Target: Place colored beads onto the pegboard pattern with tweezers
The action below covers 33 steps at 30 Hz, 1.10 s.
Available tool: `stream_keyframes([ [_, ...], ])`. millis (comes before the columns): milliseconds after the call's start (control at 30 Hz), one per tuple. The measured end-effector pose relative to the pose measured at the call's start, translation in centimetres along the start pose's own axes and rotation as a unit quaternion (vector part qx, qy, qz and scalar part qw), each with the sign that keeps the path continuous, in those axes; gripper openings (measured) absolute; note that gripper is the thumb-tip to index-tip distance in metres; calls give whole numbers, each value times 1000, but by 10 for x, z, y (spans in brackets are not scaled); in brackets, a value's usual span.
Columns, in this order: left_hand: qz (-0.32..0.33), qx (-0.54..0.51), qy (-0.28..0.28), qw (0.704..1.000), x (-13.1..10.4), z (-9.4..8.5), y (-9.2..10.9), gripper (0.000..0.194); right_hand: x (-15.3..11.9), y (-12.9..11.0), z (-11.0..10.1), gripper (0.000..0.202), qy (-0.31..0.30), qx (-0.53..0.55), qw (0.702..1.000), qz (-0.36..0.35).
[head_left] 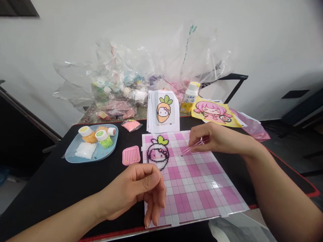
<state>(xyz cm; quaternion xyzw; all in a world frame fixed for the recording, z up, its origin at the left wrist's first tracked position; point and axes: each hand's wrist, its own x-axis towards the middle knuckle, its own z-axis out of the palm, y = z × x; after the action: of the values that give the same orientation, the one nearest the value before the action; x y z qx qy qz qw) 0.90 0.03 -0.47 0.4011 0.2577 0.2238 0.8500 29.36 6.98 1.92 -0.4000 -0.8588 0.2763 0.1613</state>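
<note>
Head view shown. Holds a pair of pink tweezers (pixel 193 147) in the right hand (pixel 209 137), with thumb and fingers closed around them and tips angled down to the left, over the upper middle of the pegboard (pixel 196 181). Shows a tiny dark bead (pixel 182 155) on the pegboard just beside those tips. Holds nothing visible in the left hand (pixel 145 188), with fingers loosely curled, over the pegboard's left edge; cannot tell whether touching it. Lies flat on the black worktop (pixel 101 191), pink-and-white checked. Carries a black bead outline (pixel 158 156) of a carrot-shaped figure at the upper left, with green filling in part of the leaves.

Stands behind the pegboard: a pattern sheet (pixel 165 109) with an orange carrot character, before a stack of paper. Sits just left of the pegboard: a pink ridged tray (pixel 131 155) with a few small bits inside. Rests farther left: a blue plate (pixel 111 151), bearing an orange-bead jar (pixel 87 134), a green-bead jar (pixel 104 138) and a packet of white beads (pixel 85 150). Lies near the plate: a packet of pink beads (pixel 131 125). Includes, toward the back, a white-and-yellow bottle (pixel 190 97), a yellow sheet (pixel 214 112) with a pink-haired character, and heaped clear plastic bags (pixel 146 60) against the wall.
</note>
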Motion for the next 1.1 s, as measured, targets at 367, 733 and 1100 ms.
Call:
stream_keyframes([
  [367,4,12,5,1000,0,0,-2,32,2,0,1,28,-4,9,1000,-8],
  [733,40,18,92,995,4,-2,-2,25,13,-32,28,7,129,155,954,-223],
  [1100,41,-4,105,994,3,-3,-3,28,19,-40,46,8,122,181,943,-250],
])
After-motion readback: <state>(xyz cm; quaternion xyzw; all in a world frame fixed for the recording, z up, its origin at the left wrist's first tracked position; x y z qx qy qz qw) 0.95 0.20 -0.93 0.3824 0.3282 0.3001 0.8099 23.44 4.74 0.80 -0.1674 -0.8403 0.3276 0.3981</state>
